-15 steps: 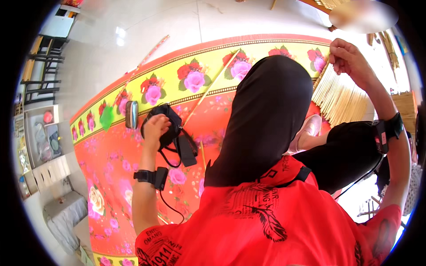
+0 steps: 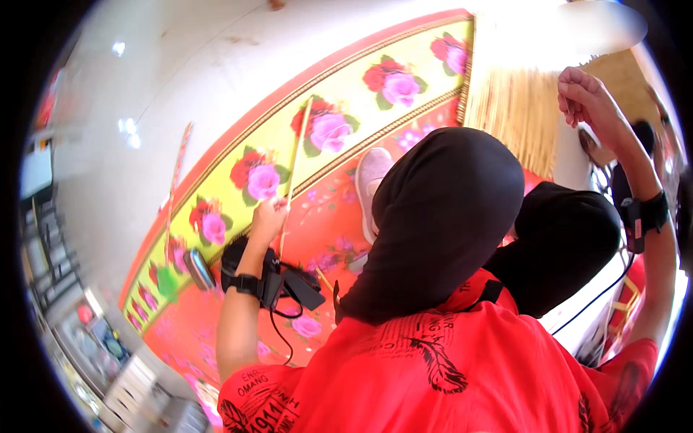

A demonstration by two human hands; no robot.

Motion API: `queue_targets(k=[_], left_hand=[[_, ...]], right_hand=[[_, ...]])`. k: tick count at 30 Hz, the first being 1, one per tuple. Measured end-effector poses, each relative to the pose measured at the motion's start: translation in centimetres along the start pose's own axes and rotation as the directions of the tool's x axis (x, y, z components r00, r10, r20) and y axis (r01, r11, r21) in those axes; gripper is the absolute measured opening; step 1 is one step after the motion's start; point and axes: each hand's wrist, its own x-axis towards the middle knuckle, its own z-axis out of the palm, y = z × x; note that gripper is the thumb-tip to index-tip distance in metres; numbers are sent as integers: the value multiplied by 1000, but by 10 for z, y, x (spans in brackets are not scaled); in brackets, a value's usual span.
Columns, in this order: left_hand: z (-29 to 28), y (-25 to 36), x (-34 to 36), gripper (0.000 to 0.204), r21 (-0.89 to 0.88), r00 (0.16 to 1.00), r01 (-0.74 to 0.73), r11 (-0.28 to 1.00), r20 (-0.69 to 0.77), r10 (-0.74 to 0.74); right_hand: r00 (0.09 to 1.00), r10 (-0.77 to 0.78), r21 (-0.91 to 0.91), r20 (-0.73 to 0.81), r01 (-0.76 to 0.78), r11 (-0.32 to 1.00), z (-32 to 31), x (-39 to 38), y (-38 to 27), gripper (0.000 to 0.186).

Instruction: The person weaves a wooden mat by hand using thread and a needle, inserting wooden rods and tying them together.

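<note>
One long, thin, straight stick (image 2: 300, 149) looks pale yellow.

On the floor (image 2: 209, 79), a mat (image 2: 321, 234) is spread. At its right end, many sticks (image 2: 509, 115) are laid side by side; the right hand (image 2: 588, 97) is located to the right of them. Beside the left hand (image 2: 269, 219), one long stick (image 2: 297, 159) is seen over the mat. Behind this hand, a bag (image 2: 234, 256) is placed, with a case (image 2: 199, 269) at its left. Farther left, another stick (image 2: 175, 180) is laid across the mat's edge.
</note>
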Motion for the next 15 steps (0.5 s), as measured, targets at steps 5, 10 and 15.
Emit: queue_targets(k=[5,10,15], left_hand=[[25,-26,18,33,218,972,57,974,210,-104],[49,51,-12,34,254,904,-138,957,426,17],[33,124,-39,33,174,908,-69,982,419,-11]], right_hand=[[995,53,64,-89,-48,997,-63,-40,101,15],[881,205,143,-426,-158,977,-95,-131,163,16],[793,403,453,-457,-182,873,-90,-191,290,13]])
